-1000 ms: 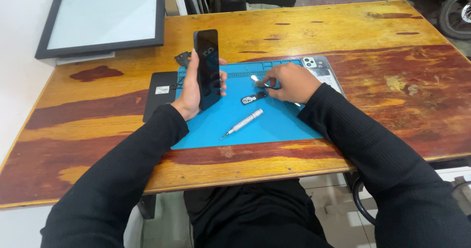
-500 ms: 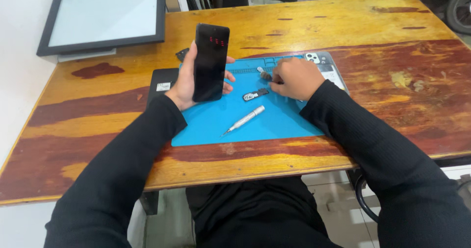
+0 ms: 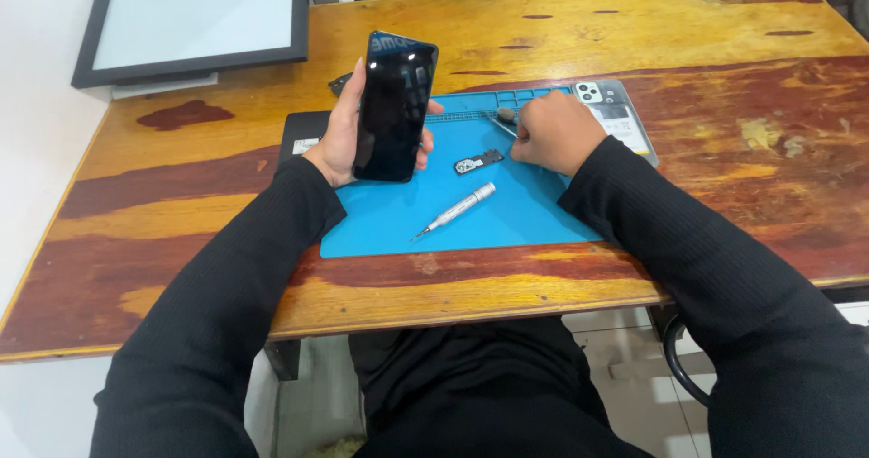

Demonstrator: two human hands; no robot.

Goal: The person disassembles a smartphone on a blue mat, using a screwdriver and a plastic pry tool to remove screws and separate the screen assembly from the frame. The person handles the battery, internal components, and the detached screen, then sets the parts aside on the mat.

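My left hand [image 3: 342,132] holds a black smartphone [image 3: 394,107] upright above the left part of a blue work mat [image 3: 525,214], its dark screen toward me. My right hand [image 3: 554,132] rests closed on the mat's upper right and grips thin metal tweezers [image 3: 501,123] whose tips point up-left. A small dark metal phone part [image 3: 477,161] lies on the mat just left of that hand. Below it on the mat lies a silver precision screwdriver [image 3: 457,210], tip toward me.
A phone back cover [image 3: 623,121] with camera cutouts lies past my right hand at the mat's edge. A flat black item [image 3: 297,137] sits under my left wrist. A black-framed panel [image 3: 190,23] lies at the far left of the wooden table [image 3: 688,42].
My left hand has lifted the phone and turned its screen flat toward me. My right hand has shifted slightly on the mat's upper right, still closed.
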